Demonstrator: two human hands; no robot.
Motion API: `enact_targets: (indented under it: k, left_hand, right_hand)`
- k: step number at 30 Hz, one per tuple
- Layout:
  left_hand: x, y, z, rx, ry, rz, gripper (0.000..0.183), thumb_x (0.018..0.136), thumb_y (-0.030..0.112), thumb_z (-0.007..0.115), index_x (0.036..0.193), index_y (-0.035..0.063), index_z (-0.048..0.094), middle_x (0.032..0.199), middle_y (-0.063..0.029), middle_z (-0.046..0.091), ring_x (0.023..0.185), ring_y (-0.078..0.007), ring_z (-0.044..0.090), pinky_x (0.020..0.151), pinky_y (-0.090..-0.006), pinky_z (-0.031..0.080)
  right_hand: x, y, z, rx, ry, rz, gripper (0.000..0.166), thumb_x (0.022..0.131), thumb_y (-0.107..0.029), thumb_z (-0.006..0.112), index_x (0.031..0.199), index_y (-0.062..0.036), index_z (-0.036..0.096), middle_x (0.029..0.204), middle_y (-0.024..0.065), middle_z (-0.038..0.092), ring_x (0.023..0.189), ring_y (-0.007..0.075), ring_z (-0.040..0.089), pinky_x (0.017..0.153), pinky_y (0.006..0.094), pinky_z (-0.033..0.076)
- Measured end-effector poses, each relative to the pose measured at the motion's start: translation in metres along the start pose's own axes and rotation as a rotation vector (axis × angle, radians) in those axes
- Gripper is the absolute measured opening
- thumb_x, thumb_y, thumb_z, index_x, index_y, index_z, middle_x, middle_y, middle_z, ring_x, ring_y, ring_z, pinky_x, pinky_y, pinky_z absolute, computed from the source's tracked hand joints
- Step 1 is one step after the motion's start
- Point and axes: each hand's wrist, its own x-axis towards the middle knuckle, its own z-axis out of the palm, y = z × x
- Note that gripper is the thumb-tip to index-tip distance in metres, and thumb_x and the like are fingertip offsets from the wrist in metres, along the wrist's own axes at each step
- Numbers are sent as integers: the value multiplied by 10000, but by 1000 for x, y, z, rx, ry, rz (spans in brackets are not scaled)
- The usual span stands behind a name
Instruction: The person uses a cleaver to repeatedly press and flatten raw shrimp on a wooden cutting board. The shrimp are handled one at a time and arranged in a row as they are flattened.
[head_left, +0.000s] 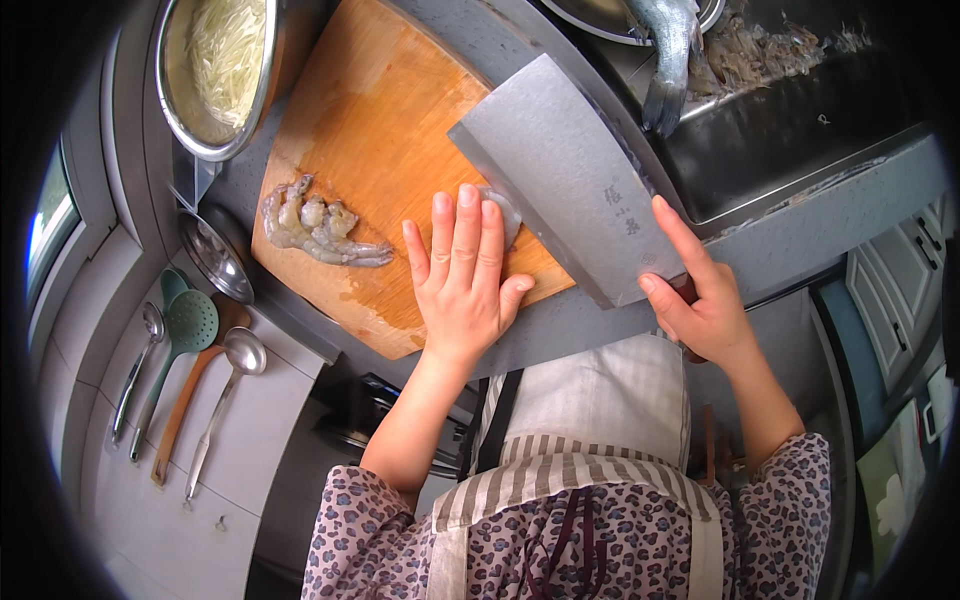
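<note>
My right hand (697, 307) grips the dark handle of a broad cleaver (555, 172), index finger laid along the blade. The blade spans the right edge of a wooden cutting board (375, 97). Flat on the board, fingers pointing away from me, is my left hand (465, 277). By its fingertips a pale, translucent piece of flesh (502, 217), maybe shrimp, shows beside the blade and is partly hidden by the fingers. Several peeled raw shrimp (315, 229) lie in a small heap on the board's left part.
A metal bowl (169, 112) of pale shreds stands at the upper left. At the right is a dark sink (795, 142), with a fish (667, 60) on a round dish and shell scraps (765, 56) behind. Ladles and a slotted spoon (193, 319) hang at the left.
</note>
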Motion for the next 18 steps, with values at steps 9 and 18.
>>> enact_targets:
  k: [9,18]
  left_hand:
    - [4,0,0,-17,17,13,663,954,506,257,1364,1,385,1442,-175,330,1366,-343,246,1110,-503,84]
    - [4,-5,2,5,6,74,693,959,505,218,1398,-24,307,1471,-204,254,1387,-353,179,1111,-492,69]
  right_hand:
    - [-16,19,13,-58,96,-74,599,831,-18,603,1381,-82,376,1337,65,509,784,93,622,653,207,476]
    - [-43,53,73,101,306,-129,628,817,8,624,1386,-40,362,1008,90,640,585,31,509,515,195,430]
